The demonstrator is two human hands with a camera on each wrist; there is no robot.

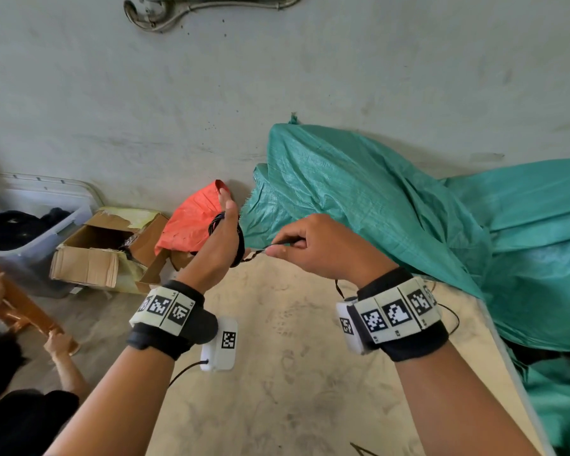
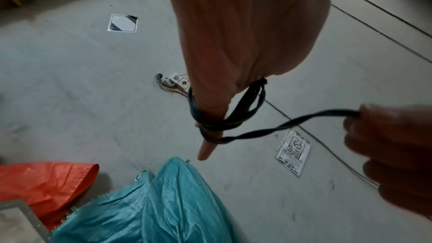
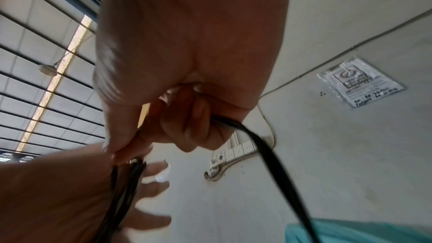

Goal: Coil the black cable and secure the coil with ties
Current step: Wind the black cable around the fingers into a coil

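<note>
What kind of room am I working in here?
Probably a storeroom or workshop corner: a green tarp heaped against a scuffed bare wall, a torn cardboard box and a plastic storage bin on the floor.

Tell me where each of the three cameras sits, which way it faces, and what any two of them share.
Head: on the head, looking forward and down at the table; both forearms and hands show.
Left wrist: along the left hand, black cable wound round it, wall beyond.
Right wrist: along the right hand pinching the cable, up toward wall and ceiling.
Shared: both wrist views show the wall notice.
</note>
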